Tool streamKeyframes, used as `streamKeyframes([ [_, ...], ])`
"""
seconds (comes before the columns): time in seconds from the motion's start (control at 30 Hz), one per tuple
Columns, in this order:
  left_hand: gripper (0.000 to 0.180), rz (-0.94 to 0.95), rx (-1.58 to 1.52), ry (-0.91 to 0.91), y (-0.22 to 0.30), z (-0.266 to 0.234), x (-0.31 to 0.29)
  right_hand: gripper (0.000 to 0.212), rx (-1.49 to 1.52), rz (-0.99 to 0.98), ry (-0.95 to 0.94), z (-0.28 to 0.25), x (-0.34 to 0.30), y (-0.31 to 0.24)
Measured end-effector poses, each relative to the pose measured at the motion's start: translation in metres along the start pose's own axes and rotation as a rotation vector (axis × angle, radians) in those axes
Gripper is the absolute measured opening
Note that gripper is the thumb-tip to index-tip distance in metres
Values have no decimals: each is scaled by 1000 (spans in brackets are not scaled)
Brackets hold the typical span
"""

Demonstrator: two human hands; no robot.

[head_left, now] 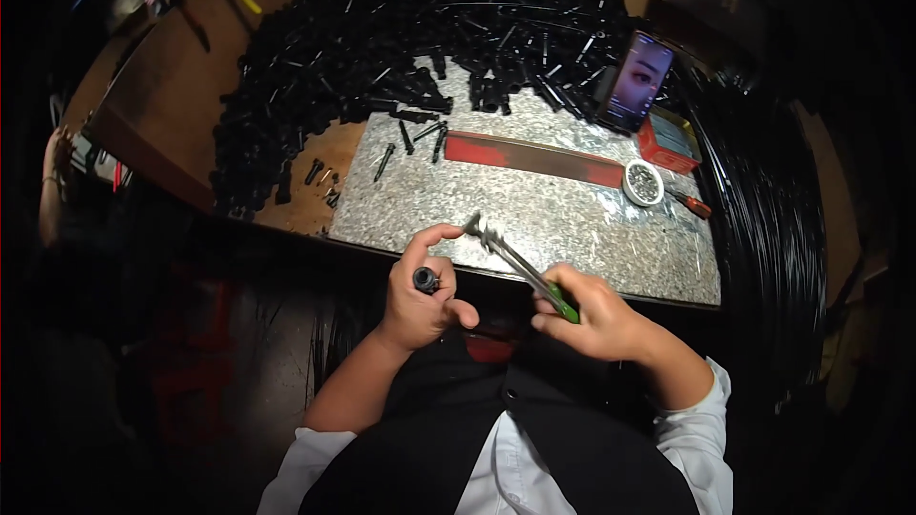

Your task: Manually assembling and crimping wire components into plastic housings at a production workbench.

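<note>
My left hand (pixel 420 300) is over the front edge of the stone slab, its lower fingers curled round a black tubular part (pixel 426 279) with the hollow end facing up. The index finger reaches out and the thumb stands apart. At that fingertip is a small dark piece (pixel 472 224), blurred. My right hand (pixel 596 315) grips a long metal tool (pixel 520 262) with a green handle, pointing up and left. Its tip is beside the small dark piece; motion blur hides whether they touch.
The speckled stone slab (pixel 534 215) bears a red and dark bar (pixel 530 160), a white cup of tiny metal bits (pixel 643 183) and a red-handled tool (pixel 697 204). A lit phone (pixel 637 81) stands by a red box (pixel 668 143). Black parts (pixel 382 29) heap behind; black strands (pixel 763 191) lie right.
</note>
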State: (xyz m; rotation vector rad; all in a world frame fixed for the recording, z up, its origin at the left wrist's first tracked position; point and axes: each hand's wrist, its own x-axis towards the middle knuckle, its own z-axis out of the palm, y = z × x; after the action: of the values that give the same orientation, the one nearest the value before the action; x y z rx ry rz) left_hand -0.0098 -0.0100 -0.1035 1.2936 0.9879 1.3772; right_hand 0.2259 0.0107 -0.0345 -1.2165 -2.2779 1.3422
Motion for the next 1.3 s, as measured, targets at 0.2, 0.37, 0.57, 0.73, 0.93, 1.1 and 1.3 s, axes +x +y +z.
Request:
streamKeyframes([
  [0.2, 94, -3, 38, -51, 1, -5, 1, 79, -648, -312, 209, -8, -25, -7],
  [0.37, 73, -9, 63, -57, 13, 11, 3, 77, -768, -343, 260, 2, -22, -7],
  [0.57, 72, 6, 10, -11, 13, 16, 0, 77, -672, -353, 269, 7, -21, -2],
  [0.73, 68, 16, 29, -17, 14, 20, 1, 77, -709, -325, 285, 10, -22, 1],
  [0.93, 59, 18, 22, -49, 13, 21, 0, 72, -759, -330, 329, 11, -21, 4],
  [1.1, 55, -17, 38, -70, 12, 23, 1, 66, -808, -334, 359, 10, -21, 5],
  [1.3, 52, -19, -20, -114, 16, 26, 3, 62, -863, -335, 389, 6, -24, 4],
])
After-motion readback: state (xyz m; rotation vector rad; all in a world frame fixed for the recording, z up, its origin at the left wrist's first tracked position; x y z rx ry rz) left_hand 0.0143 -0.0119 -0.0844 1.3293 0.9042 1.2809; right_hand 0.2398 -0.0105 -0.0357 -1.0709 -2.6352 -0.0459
